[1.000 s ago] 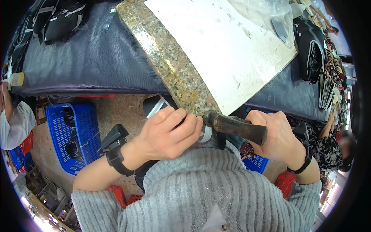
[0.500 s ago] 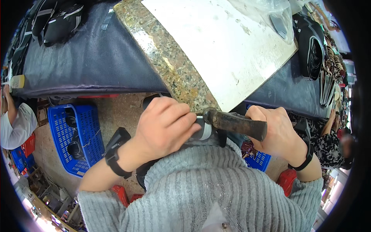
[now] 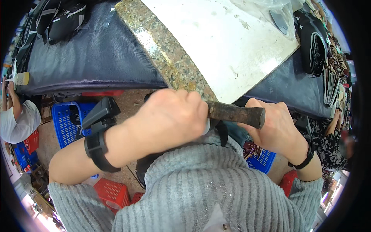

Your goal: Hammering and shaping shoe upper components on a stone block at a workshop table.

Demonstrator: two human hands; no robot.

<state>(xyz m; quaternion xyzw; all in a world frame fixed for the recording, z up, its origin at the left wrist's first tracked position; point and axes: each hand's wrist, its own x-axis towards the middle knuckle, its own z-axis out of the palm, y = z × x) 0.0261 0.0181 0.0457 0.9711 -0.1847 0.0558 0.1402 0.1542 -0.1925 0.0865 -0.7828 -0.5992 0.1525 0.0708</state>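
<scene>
My right hand (image 3: 272,125) is closed, gripping a hammer with a dark, worn metal head (image 3: 236,115) that points left toward my other hand; its handle is hidden by my fingers. My left hand (image 3: 170,112) is curled into a grip at the near corner of a speckled stone slab (image 3: 170,46). Beneath its knuckles shows a sliver of a grey-and-white piece (image 3: 207,127), the rest of it covered by the hand. A white board (image 3: 228,50) lies on the slab.
A dark padded table (image 3: 92,58) bears the slab. Black folded pieces (image 3: 67,23) lie far left; a black roll (image 3: 315,50) and clear plastic bag (image 3: 274,11) are at right. Blue baskets (image 3: 63,123) and a red basket (image 3: 112,191) stand below. Other people work at both sides.
My left hand has rolled over and its elbow swung out to the left, so the grey-and-white piece is now mostly covered. The hammer has shifted slightly, still in my right hand.
</scene>
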